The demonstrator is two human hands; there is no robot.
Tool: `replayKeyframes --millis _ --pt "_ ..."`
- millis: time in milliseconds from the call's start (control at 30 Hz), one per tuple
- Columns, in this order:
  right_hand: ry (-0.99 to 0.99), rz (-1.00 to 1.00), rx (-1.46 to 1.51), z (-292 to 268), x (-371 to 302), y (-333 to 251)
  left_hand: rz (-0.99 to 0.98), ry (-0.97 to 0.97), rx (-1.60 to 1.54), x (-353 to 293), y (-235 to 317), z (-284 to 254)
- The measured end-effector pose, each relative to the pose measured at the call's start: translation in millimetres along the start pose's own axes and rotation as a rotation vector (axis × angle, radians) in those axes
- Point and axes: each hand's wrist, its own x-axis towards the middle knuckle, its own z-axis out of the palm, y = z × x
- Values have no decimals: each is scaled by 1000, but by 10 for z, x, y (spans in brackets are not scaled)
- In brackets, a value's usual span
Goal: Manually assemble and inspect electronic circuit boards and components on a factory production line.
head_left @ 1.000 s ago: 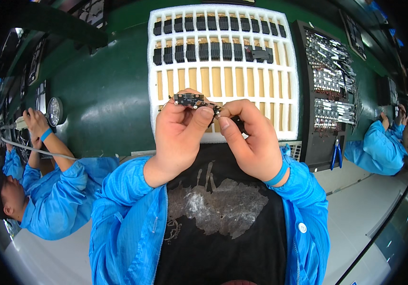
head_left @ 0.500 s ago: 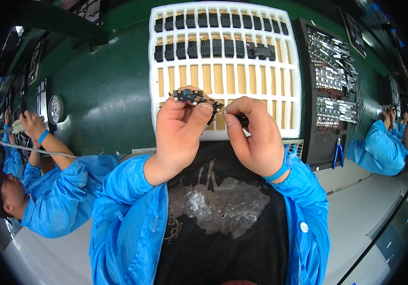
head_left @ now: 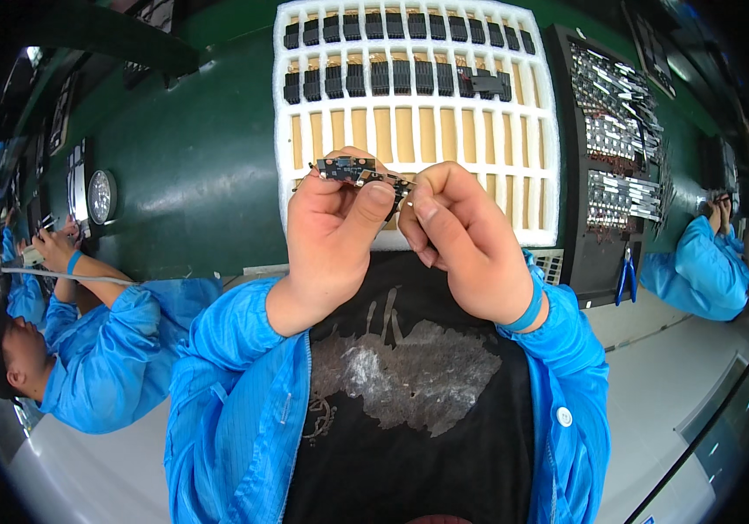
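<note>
My left hand (head_left: 335, 231) is closed round a small black circuit board (head_left: 346, 168), its thumb pressing on the near side. Several components and light-coloured pads show on the board. Close beside it, at the board's right end, my right hand (head_left: 466, 231) pinches between thumb and forefinger something thin and small that I cannot make out. Both hands are held up in front of my chest, over the near edge of a white foam tray (head_left: 284, 144). The tray's two far rows hold black parts (head_left: 379, 79) standing upright in narrow slots; cardboard shows at the bottom of the nearer slots.
Right of the foam tray lies a dark tray (head_left: 580, 218) with many thin silver-and-white strips. Blue-handled pliers (head_left: 626, 278) hang at its near edge. A round lamp-like disc (head_left: 101, 196) stands on the green bench at left. People in blue work at left (head_left: 113, 358) and right (head_left: 697, 271).
My right hand has turned and risen slightly, its fingers now nearer the board's end; the dark piece seen under them before is out of sight. The left hand keeps its grip.
</note>
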Motion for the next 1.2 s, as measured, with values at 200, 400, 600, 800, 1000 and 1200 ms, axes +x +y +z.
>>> replayKeyframes --millis 200,400,600,800,1000,1200 --pt "-64 209 278 -3 45 -103 18 -104 -98 21 57 12" --pt "-71 272 353 -22 63 -86 93 -117 -39 22 -4 -29" --pt "-74 292 386 -39 70 -95 120 -91 66 26 -13 -53" --pt "-71 301 428 -52 68 -69 122 -102 88 32 2 -51" --pt "-34 304 416 -21 88 -88 140 -80 140 37 -1 -54" --pt "-10 302 408 -15 86 -60 119 -86 175 29 23 -54"
